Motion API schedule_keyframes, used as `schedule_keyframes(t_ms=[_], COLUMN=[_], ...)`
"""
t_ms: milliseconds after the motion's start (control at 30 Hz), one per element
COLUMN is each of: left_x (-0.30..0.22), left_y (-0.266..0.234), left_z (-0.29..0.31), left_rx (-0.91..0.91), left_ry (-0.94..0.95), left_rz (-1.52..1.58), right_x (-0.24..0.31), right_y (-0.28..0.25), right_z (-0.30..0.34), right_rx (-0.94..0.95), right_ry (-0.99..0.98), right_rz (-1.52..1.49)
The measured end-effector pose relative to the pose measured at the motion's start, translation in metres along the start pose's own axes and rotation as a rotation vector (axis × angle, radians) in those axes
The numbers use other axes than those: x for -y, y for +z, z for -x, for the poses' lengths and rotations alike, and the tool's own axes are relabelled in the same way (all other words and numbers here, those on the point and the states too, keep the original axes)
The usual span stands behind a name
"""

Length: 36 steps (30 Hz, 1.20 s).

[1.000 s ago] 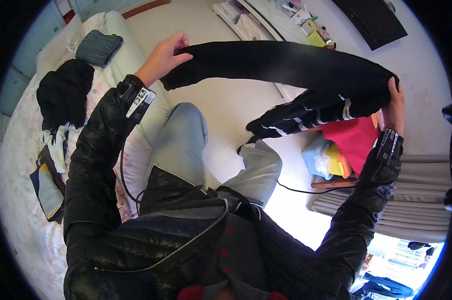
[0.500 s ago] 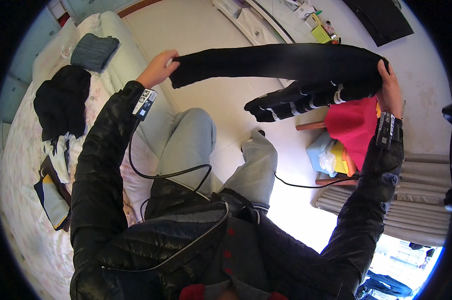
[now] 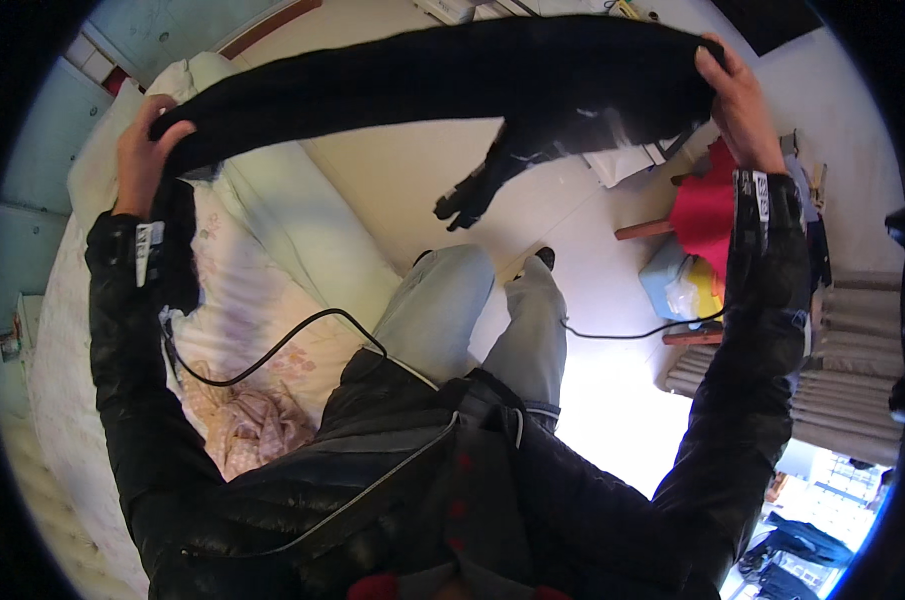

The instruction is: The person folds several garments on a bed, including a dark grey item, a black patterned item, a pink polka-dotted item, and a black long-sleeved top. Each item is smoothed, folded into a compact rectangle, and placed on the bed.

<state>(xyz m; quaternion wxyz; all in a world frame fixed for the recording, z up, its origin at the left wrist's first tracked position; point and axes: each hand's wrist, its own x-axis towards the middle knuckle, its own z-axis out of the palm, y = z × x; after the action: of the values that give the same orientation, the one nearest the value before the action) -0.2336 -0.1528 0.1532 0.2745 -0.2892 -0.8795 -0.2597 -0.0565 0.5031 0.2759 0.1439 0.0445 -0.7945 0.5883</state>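
Note:
A black garment [image 3: 403, 75] with whitish stripes on one part is stretched between my hands, high in front of me. My left hand [image 3: 143, 155] grips its left end over the bed, thumb on the near side and fingers curled behind. At the other end my right hand [image 3: 743, 105] pinches the cloth near its upper corner. A narrow striped piece hangs down from the right half, its tip dangling in the air. What kind of garment it is, I cannot tell.
To the left lies a bed [image 3: 243, 260] with floral bedding, a dark cloth [image 3: 180, 240] and a crumpled pink cloth [image 3: 258, 425]. On the right are a red cloth [image 3: 703, 225], a blue bin [image 3: 663, 280] and a curtain [image 3: 843, 340]. A black cable [image 3: 273, 350] trails from my left wrist.
My left hand has moved far left with its end of the garment, and my right hand slightly up and left. The garment is spread wider and higher, and my view has turned leftward.

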Motion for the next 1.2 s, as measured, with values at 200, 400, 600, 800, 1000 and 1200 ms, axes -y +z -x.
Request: schedule_keyframes(t_ms=[200,400,600,800,1000,1200], left_x=[-0.008,-0.042,-0.063,-0.102,-0.142,-0.220], left_y=[-0.125,-0.187,-0.166,-0.158,-0.190,-0.193], left_z=[0.007,0.126,0.270,0.294,0.236,0.171], left_rx=[-0.124,-0.209,-0.014,0.127,0.052,0.095], left_ry=[0.221,0.134,0.004,0.039,0.173,0.317], left_rz=[-0.377,-0.575,-0.450,-0.460,-0.148,0.362], right_x=[0.047,0.054,-0.031,-0.078,-0.121,-0.154], right_y=[0.033,0.022,0.096,0.142,0.143,0.168], right_z=[0.008,0.111,0.245,0.349,0.392,0.415], right_rx=[0.154,0.236,0.624,0.549,0.252,0.469], right_ry=[-0.220,-0.104,0.123,0.398,0.035,0.270], right_rz=[-0.101,0.261,0.055,0.134,0.333,0.508])
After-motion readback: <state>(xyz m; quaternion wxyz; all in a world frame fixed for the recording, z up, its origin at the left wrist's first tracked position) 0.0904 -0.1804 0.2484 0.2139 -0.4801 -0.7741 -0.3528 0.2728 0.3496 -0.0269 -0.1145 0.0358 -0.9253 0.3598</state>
